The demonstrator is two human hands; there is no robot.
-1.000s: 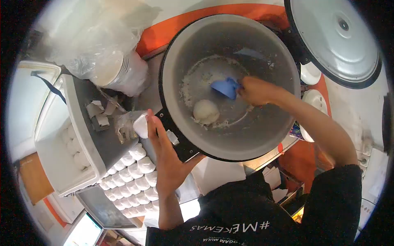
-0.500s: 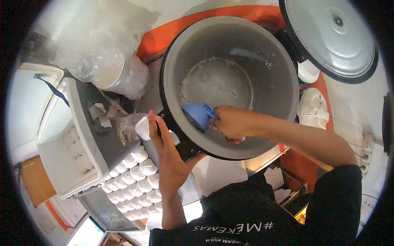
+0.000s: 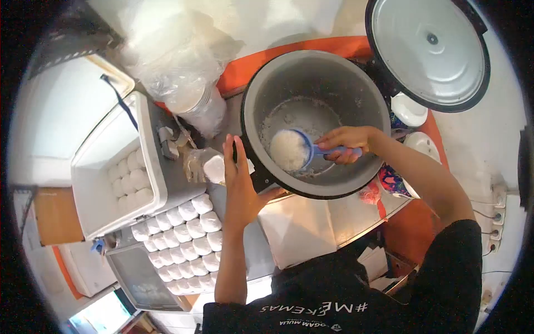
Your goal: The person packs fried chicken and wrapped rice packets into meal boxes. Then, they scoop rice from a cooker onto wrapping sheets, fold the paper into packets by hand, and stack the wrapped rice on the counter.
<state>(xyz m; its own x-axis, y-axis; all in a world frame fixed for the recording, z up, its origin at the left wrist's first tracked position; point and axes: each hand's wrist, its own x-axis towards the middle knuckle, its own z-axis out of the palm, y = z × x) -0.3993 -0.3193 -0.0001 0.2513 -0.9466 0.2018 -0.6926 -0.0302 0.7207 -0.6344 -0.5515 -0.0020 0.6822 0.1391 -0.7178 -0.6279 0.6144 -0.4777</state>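
Note:
My right hand (image 3: 346, 146) is closed around the handle of a blue scoop (image 3: 309, 147). A rounded heap of white rice (image 3: 288, 150) fills the scoop. It is held inside a large grey rice cooker pot (image 3: 364, 92), over the pot floor, where only scraps of rice stick. My left hand (image 3: 240, 186) rests at the near left side of the cooker, by its black side handle (image 3: 261, 181). Its fingers are stretched out and the thumb is spread apart; the palm's contact with the cooker is partly hidden.
The raised cooker lid (image 3: 428, 61) stands at the back right. To the left are rows of white wrapped portions (image 3: 186, 239), an open cool box (image 3: 161, 183) holding more white portions, and stacked cups in plastic (image 3: 204, 111). Flat paper (image 3: 297, 228) lies before the cooker.
The scoop has turned upright, and its bowl now shows a heap of rice. My right hand has lifted and shifted right with it. My left hand stays beside the cooker. The view has shifted.

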